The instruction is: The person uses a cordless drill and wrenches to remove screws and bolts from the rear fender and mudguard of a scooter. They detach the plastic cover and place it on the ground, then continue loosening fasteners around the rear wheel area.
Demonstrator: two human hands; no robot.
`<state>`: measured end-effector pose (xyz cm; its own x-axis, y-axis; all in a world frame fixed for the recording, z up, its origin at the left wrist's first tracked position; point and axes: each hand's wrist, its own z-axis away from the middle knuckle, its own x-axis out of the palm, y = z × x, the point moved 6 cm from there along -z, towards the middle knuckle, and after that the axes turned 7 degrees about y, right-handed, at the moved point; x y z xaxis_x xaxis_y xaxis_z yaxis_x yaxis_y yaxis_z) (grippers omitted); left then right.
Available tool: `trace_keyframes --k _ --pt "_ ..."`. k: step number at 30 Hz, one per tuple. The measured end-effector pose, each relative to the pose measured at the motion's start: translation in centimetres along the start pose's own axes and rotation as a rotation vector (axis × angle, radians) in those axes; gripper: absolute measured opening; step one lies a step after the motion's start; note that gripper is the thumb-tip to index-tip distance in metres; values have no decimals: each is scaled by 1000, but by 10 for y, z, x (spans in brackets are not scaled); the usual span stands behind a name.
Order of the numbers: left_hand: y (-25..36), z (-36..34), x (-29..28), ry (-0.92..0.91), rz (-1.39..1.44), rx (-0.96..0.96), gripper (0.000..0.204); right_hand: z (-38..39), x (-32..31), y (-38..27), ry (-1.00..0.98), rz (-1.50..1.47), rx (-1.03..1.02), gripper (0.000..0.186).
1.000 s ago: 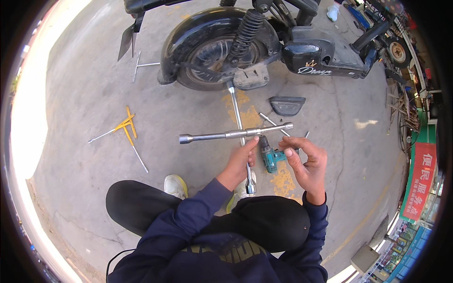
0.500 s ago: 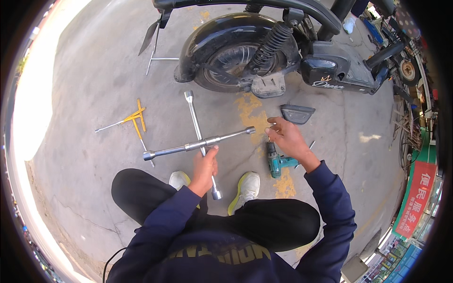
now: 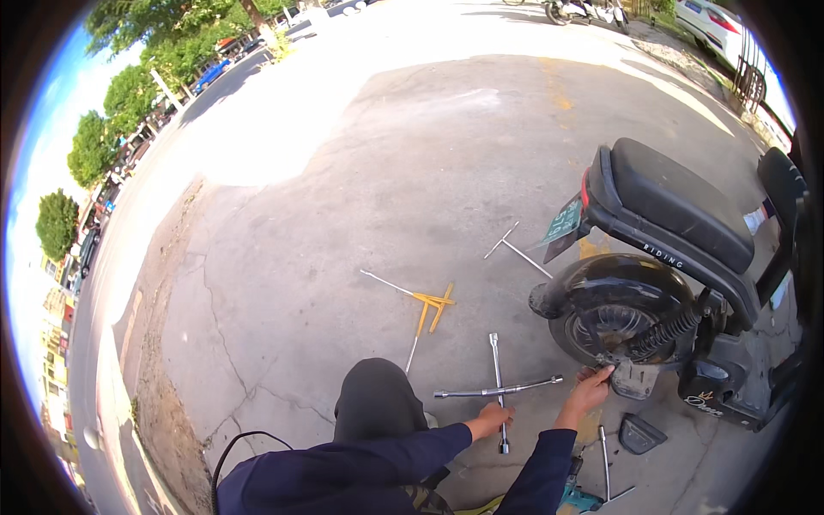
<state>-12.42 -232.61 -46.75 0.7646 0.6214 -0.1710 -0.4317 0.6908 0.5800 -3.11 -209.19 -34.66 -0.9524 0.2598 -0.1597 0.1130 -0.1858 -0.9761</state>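
My left hand (image 3: 491, 421) is closed around the lower arm of a silver four-way lug wrench (image 3: 468, 392), just below its crossing. My right hand (image 3: 588, 395) reaches to the hub area of the scooter's rear wheel (image 3: 592, 326). Its fingertips are pinched together beside the axle, and whatever they hold is hidden. The black electric scooter (image 3: 682, 193) stands at the right, with a coil shock absorber (image 3: 657, 336) just above that hand. Partly behind my right sleeve lies a teal cordless drill (image 3: 579, 498).
Yellow-handled T-wrenches (image 3: 429, 305) lie left of the lug wrench. A silver T-bar wrench (image 3: 519, 247) rests behind the rear wheel. Near the drill are a black plastic cover (image 3: 639, 433) and another metal wrench (image 3: 605, 463). Trees (image 3: 129, 107) and a road stand far left.
The view has swung up and left, bringing in the street. My right hand has gone from above the drill to the rear wheel's hub. My left hand keeps hold of the lug wrench.
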Motion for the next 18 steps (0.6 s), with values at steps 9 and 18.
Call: trace_keyframes --k 9,18 --pt "58 159 37 -301 -1367 960 27 0 -15 -2 167 230 -403 65" --pt "60 211 27 -434 -1833 1051 16 4 -6 -24 61 -103 27 42"
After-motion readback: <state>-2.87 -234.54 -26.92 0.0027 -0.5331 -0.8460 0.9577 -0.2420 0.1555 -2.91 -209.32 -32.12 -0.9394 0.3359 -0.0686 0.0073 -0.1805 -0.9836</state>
